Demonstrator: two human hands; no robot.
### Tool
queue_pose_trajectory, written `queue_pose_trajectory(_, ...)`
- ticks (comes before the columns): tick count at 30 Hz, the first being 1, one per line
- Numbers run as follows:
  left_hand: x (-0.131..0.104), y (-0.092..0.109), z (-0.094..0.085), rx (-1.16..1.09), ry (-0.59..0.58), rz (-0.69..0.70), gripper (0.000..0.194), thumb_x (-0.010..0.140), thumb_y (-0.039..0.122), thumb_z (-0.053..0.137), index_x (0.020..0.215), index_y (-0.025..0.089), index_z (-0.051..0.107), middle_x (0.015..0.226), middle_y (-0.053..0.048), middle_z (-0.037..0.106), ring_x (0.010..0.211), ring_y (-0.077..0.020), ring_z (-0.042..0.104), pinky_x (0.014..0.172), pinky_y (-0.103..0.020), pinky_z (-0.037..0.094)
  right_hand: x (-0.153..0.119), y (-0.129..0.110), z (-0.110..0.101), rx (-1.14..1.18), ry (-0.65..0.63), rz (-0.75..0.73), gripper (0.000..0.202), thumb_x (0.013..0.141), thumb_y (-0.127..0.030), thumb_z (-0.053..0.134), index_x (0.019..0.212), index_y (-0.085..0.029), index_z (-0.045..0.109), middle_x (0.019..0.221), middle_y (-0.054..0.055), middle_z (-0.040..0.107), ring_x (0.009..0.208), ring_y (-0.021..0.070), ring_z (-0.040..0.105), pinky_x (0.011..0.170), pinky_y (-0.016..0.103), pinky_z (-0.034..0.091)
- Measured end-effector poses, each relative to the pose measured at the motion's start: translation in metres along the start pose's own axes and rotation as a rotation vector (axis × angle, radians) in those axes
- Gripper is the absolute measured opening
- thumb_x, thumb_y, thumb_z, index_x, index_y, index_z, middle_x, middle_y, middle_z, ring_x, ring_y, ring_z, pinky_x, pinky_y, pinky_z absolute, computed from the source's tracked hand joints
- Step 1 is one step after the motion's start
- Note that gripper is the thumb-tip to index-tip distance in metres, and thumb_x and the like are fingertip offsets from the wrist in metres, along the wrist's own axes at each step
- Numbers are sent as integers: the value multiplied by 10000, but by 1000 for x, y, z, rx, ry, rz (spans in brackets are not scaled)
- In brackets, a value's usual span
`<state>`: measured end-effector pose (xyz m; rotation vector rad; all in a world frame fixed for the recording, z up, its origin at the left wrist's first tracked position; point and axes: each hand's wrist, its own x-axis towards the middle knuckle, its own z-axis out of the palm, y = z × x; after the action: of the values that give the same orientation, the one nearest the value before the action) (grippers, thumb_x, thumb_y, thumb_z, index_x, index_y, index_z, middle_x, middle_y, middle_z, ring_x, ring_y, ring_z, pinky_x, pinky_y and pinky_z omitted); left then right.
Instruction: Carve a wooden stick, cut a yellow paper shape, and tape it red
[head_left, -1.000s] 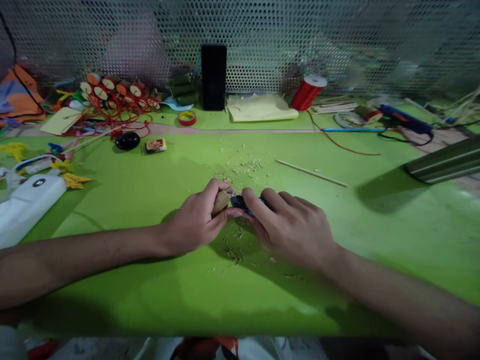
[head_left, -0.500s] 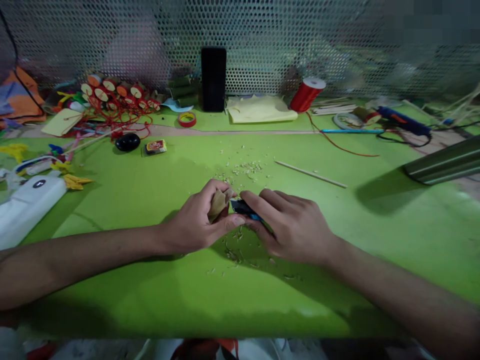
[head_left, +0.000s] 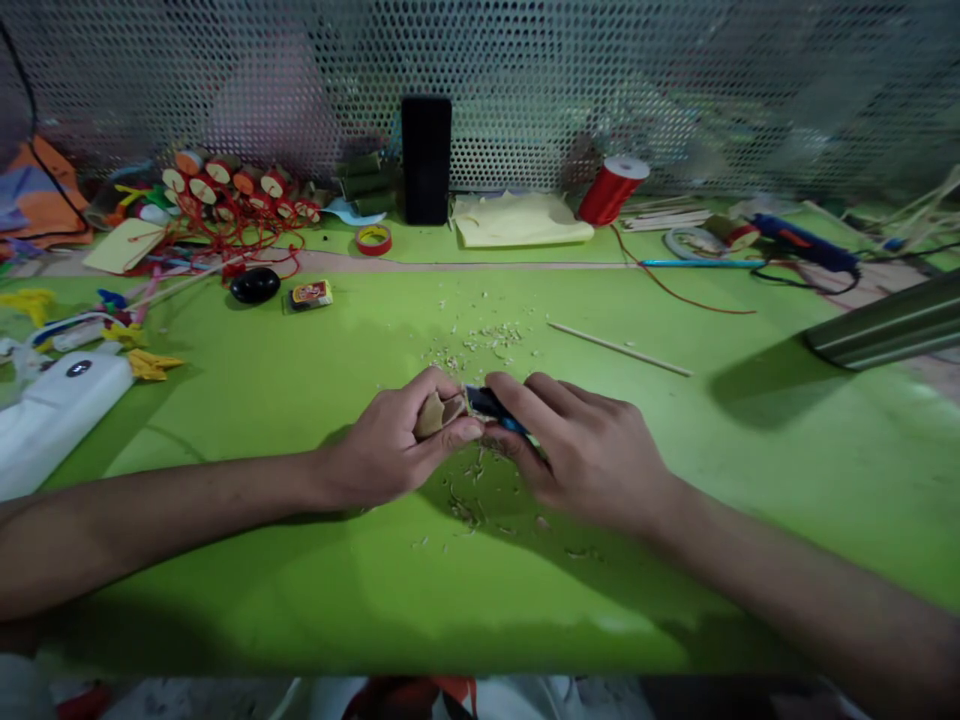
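Note:
Near the middle of the green table (head_left: 285, 590), my left hand (head_left: 397, 435) is closed round a short hollow tan piece (head_left: 439, 413), which looks like a bamboo tube. Its open end faces right. My right hand (head_left: 585, 440) grips a utility knife (head_left: 491, 405) with a dark blade end and some blue on its body. The blade end meets the rim of the tube, close to my left thumb. Pale shavings (head_left: 495, 335) lie scattered behind and below both hands. My fingers hide part of the tube and most of the knife's body.
A thin wooden stick (head_left: 619, 349) lies behind my right hand. At right a metal cylinder (head_left: 885, 325) lies on its side. Along the back are a red thread spool (head_left: 613, 190), a black phone (head_left: 427, 160) and yellow cloth (head_left: 521, 220). A white power strip (head_left: 67, 410) sits at left.
The tube has turned a little in my left hand, so more of its hollow end shows. The knife's blade end has tilted and shifted slightly at the rim.

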<state>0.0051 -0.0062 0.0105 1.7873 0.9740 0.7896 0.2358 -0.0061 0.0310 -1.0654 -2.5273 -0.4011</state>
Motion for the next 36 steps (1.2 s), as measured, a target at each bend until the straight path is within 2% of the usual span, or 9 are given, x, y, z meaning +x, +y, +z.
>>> queue_pose_trajectory(4, -1, 2, 0, -40, 3, -33, 313, 1010, 486, 663, 953, 222, 505, 651, 99, 371, 523, -75, 311, 469, -215, 275, 2, 7, 3, 53, -24, 91, 310, 1112, -372, 428, 1292, -182, 595, 902, 41, 749, 614, 141, 628, 534, 261, 316)
queue_pose_trajectory(7, -1, 0, 0, -97, 13, -64, 343, 984, 502, 706, 1046, 224, 514, 688, 94, 411, 549, -77, 368, 483, -209, 325, 1, 9, 3, 109, 15, -2, 311, 1106, -371, 434, 1288, -177, 595, 894, 42, 747, 639, 146, 641, 554, 269, 357)
queue_pose_trajectory(10, -2, -1, 1, -124, 20, -39, 414, 954, 497, 746, 1155, 231, 500, 711, 98, 421, 564, -78, 396, 497, -208, 332, 0, 7, 2, 125, 31, -101, 293, 1084, -331, 442, 1275, -175, 601, 859, 34, 727, 643, 164, 639, 549, 293, 365)
queue_pose_trajectory(16, -3, -3, 2, -53, 11, -17, 423, 961, 500, 719, 1195, 231, 491, 724, 90, 442, 572, -86, 394, 508, -221, 310, -1, 3, 1, 114, -17, -125, 285, 1053, -286, 477, 1269, -166, 619, 815, 21, 687, 640, 165, 613, 548, 302, 341)
queue_pose_trajectory(23, -1, -5, 1, 34, 30, -5, 391, 986, 522, 668, 1171, 229, 486, 721, 85, 447, 608, -105, 420, 554, -238, 338, -1, 2, 0, 51, -21, -92, 259, 1048, -288, 502, 1252, -186, 626, 807, 11, 679, 613, 147, 571, 558, 303, 295)
queue_pose_trajectory(29, 1, -4, 0, 140, 82, 4, 321, 1003, 489, 652, 1101, 223, 501, 699, 82, 472, 592, -108, 410, 544, -247, 308, -2, -6, 1, -43, 15, -45, 253, 1068, -294, 487, 1240, -185, 637, 794, 7, 682, 589, 167, 610, 538, 313, 296)
queue_pose_trajectory(33, 0, 2, 1, 125, 56, 23, 264, 1041, 455, 594, 982, 223, 483, 626, 107, 386, 518, -87, 334, 497, -237, 265, -1, -2, 1, -54, 29, 56, 300, 1107, -352, 452, 1258, -166, 634, 831, 24, 722, 581, 160, 636, 510, 292, 306)
queue_pose_trajectory(36, -1, 5, 1, 90, 37, 32, 244, 1036, 424, 612, 1057, 217, 484, 655, 110, 388, 530, -84, 349, 492, -222, 313, 0, 5, 1, -31, 52, 91, 308, 1107, -361, 457, 1259, -157, 630, 872, 45, 759, 591, 159, 659, 508, 275, 323)
